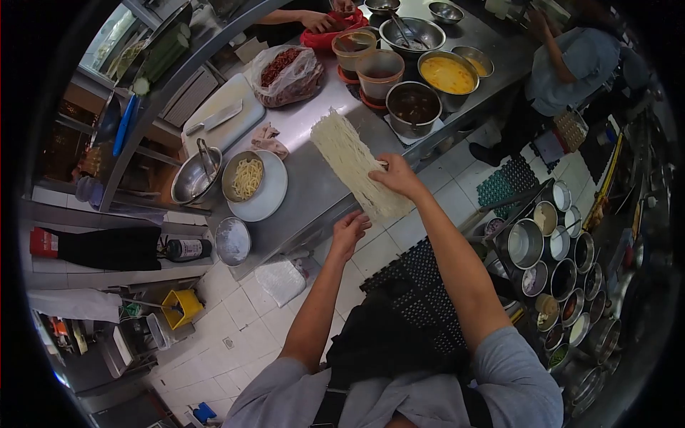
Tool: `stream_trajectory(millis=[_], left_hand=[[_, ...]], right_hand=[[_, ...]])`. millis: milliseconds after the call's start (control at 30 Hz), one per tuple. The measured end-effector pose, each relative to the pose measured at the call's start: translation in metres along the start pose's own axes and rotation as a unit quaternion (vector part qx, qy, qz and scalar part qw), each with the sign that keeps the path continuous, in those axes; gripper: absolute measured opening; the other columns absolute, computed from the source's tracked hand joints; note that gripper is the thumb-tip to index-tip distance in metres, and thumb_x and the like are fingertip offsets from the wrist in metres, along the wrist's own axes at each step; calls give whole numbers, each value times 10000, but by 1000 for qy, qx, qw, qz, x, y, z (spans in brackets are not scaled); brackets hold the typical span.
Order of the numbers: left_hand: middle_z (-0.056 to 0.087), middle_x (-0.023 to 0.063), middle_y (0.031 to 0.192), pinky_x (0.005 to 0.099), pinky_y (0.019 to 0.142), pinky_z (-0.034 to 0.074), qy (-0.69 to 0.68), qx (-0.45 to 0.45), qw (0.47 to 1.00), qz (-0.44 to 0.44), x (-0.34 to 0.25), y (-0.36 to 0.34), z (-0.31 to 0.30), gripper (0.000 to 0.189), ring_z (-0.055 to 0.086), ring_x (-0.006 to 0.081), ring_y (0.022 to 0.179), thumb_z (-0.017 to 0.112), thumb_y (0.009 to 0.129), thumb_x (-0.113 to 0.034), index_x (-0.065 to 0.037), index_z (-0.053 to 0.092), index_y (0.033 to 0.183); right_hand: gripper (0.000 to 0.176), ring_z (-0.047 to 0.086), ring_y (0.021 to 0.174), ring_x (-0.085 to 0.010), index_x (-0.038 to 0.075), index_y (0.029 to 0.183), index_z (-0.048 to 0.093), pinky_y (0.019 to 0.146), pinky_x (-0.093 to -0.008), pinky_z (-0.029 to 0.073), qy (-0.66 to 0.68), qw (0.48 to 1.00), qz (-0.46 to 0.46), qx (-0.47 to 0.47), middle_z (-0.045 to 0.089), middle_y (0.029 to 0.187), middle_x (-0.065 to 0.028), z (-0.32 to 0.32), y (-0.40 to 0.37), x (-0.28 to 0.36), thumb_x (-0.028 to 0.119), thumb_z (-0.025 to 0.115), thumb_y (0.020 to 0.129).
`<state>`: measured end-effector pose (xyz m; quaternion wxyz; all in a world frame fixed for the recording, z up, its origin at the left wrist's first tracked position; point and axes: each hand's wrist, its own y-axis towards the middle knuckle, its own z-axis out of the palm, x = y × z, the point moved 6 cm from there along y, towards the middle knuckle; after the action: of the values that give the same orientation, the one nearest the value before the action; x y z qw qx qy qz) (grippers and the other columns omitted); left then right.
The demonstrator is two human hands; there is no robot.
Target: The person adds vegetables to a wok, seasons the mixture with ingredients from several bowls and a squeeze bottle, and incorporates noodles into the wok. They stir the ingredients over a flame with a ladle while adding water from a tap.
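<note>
My right hand [397, 177] grips one long side of a pale, flat, wrinkled sheet [349, 158] that looks like dried noodle, thumb on top. The sheet slants over the edge of the steel table [303, 189], its far end above the tabletop and its near end over the floor. By the near end is my left hand [349, 234], fingers loosely bent and apart, fingertips right at the sheet's edge. Left of the sheet, a metal bowl of thick noodles [247, 178] rests on a white plate [275, 196].
A cleaver [222, 114] lies on a white cutting board [239, 96]. Behind stand a bag of dried chillies [287, 78], a pot of dark sauce [414, 107] and a yellow-filled pot [448, 73]. Another person's hands [321, 20] work at a red bag. Ingredient pans [526, 242] crowd the right.
</note>
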<state>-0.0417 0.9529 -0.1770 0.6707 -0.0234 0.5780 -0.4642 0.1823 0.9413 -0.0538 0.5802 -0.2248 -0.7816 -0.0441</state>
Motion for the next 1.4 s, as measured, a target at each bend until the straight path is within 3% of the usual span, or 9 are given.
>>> stream_trajectory(millis=[100, 333, 500, 667, 833, 1033, 1133, 1300, 1400], left_hand=[[679, 127, 1150, 365, 827, 533, 41, -3, 999, 0, -19, -28, 1, 395, 679, 250, 1035, 594, 984, -229, -40, 522, 1323], [471, 328, 1389, 634, 964, 484, -130, 308, 928, -162, -46, -117, 136, 699, 516, 511, 1238, 467, 963, -606, -49, 443, 1385], [358, 342, 1471, 726, 940, 440, -71, 523, 768, -363, 18, -231, 308, 907, 434, 590, 1267, 472, 916, -687, -2, 282, 1481], [372, 307, 1478, 709, 934, 462, 66, 623, 640, -445, 140, -387, 475, 850, 439, 517, 1305, 496, 937, -616, 21, 311, 1470], [470, 278, 1410, 662, 956, 489, 182, 681, 561, -434, 283, -561, 595, 600, 492, 477, 1272, 556, 958, -321, 60, 399, 1395], [614, 187, 1165, 514, 824, 575, 253, 729, 489, -408, 453, -729, 672, 344, 655, 367, 1001, 565, 891, -42, 30, 490, 1219], [619, 156, 1095, 501, 770, 587, 322, 774, 499, -221, 505, -779, 688, 362, 670, 348, 922, 558, 857, 19, -19, 497, 1212], [637, 141, 1042, 366, 553, 583, 304, 846, 425, -110, 575, -829, 703, 419, 686, 273, 832, 570, 803, 25, -15, 487, 1212], [647, 152, 1056, 372, 578, 596, 329, 864, 375, -64, 582, -842, 718, 442, 695, 277, 820, 572, 803, 14, 1, 481, 1235]], right_hand=[[384, 657, 853, -267, -53, 1069, 638, 770, -380, 499, -87, 993, -53, -67, 667, 986, -192, -36, -72, 38, 182, 735, 781], [233, 595, 880, -352, 22, 997, 595, 751, -435, 483, -209, 960, -52, -180, 560, 934, -138, -109, -347, 74, 105, 697, 804], [234, 599, 869, -275, 56, 940, 568, 713, -381, 508, -394, 868, 41, -299, 519, 905, -87, -119, -583, 70, 66, 698, 745], [158, 592, 862, -254, 65, 893, 574, 717, -372, 511, -476, 739, 189, -438, 523, 898, -80, -105, -807, 80, 61, 650, 754], [150, 579, 879, -259, 68, 888, 599, 776, -377, 501, -538, 585, 269, -545, 543, 916, -76, -79, -1013, 67, 70, 666, 754], [443, 576, 914, -301, 40, 1202, 613, 875, -425, 488, -443, 444, 414, -659, 574, 1083, -102, -35, -1203, -23, 44, 746, 780], [412, 605, 855, -308, 37, 1229, 609, 835, -443, 509, -337, 395, 437, -734, 573, 1127, -112, 4, -1253, -63, 47, 715, 831], [307, 658, 856, -313, -11, 1158, 636, 737, -413, 520, -113, 288, 435, -846, 619, 1087, -171, 118, -1254, -99, 74, 674, 866], [239, 658, 794, -357, -10, 1061, 661, 716, -398, 525, -98, 190, 466, -859, 654, 902, -197, 216, -1187, -110, 51, 669, 829]])
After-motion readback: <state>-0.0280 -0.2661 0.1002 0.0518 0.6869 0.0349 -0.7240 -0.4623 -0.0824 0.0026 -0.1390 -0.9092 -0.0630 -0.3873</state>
